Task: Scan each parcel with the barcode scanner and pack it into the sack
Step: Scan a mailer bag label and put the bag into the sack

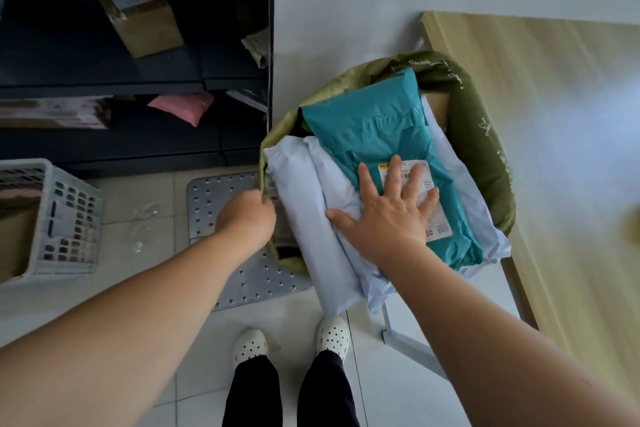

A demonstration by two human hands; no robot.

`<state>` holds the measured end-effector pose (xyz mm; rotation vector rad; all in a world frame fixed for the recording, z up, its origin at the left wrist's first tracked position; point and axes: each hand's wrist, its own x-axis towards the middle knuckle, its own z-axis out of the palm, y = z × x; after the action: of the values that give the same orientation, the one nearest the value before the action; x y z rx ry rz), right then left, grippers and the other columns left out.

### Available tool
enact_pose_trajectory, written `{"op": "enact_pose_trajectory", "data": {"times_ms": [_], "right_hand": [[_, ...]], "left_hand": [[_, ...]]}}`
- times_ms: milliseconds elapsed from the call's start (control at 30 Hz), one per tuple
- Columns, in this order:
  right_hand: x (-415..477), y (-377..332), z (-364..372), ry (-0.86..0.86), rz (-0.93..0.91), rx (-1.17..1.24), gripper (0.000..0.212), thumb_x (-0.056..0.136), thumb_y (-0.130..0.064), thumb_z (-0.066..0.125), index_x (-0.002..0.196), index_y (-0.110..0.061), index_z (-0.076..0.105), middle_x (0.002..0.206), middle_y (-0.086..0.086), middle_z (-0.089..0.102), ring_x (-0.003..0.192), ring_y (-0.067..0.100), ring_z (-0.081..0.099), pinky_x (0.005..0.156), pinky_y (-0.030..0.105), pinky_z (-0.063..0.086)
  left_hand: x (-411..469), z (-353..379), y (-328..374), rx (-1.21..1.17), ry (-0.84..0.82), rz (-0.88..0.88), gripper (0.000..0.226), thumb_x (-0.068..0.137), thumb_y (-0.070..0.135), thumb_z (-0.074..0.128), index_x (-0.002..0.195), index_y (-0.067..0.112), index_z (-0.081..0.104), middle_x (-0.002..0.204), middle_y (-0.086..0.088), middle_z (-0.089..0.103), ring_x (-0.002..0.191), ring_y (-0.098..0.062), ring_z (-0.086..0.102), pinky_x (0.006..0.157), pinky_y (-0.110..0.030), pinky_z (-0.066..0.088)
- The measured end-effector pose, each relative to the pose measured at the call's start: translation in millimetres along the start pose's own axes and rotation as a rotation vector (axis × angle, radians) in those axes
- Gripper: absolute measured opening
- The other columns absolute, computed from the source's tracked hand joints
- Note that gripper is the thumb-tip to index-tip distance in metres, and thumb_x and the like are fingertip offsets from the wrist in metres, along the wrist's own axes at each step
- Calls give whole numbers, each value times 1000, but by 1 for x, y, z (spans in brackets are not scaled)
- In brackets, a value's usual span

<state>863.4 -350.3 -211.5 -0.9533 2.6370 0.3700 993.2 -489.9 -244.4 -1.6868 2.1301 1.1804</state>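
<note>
Now, the sack (485,149): olive green, mouth open and facing up, standing just beside the pale wooden surface (554,114) and close to the white wall.
Teal parcel (374,121): a soft mailer bag lying on top of the load in the sack's mouth, label side up, its near end sticking out past the rim.
Shipping label (438,225): white with a yellow strip and a barcode, partly covered by fingers.
White parcels (304,236): pale mailer bags under and beside the teal one; the leftmost is rolled and leans out over the near rim.
Brown box (438,104): only a corner shows, deep in the sack behind the teal parcel.
Left grip (247,218): fingers curled round the sack's left rim, pinching the fabric.
Right grip (384,218): flat, fingers spread and straight, palm pressing down on the teal parcel, fingertips on the label, thumb on the white parcel beside it.
Shelf (104,80): dark, to the left; a cardboard box (142,17) sits on an upper level and a pink parcel (183,107) on a lower one.
Basket (59,218): white slatted plastic, on the floor at far left.
Metal plate (221,198): perforated, flat on the tiles under the left forearm.
Feet: white perforated clogs (334,329) and dark trousers, facing the sack.
</note>
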Motion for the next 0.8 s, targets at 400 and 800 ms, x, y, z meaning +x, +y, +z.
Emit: {"op": "enact_pose_trajectory", "data": {"times_ms": [400, 800], "right_hand": [[19, 28, -27, -85, 6, -5, 93, 81, -86, 21, 157, -39, -4, 165, 9, -17, 147, 44, -21, 113, 67, -7], [24, 35, -21, -176, -136, 158, 84, 92, -73, 30, 158, -31, -2, 166, 7, -12, 150, 36, -16, 119, 61, -3]], "left_hand": [[-61, -46, 32, -13, 82, 379, 40, 100, 29, 36, 63, 14, 34, 58, -3, 37, 53, -20, 37, 52, -31, 26], [-47, -33, 16, 354, 143, 257, 26, 99, 35, 42, 81, 16, 45, 76, -3, 52, 67, -22, 50, 55, -33, 34]]}}
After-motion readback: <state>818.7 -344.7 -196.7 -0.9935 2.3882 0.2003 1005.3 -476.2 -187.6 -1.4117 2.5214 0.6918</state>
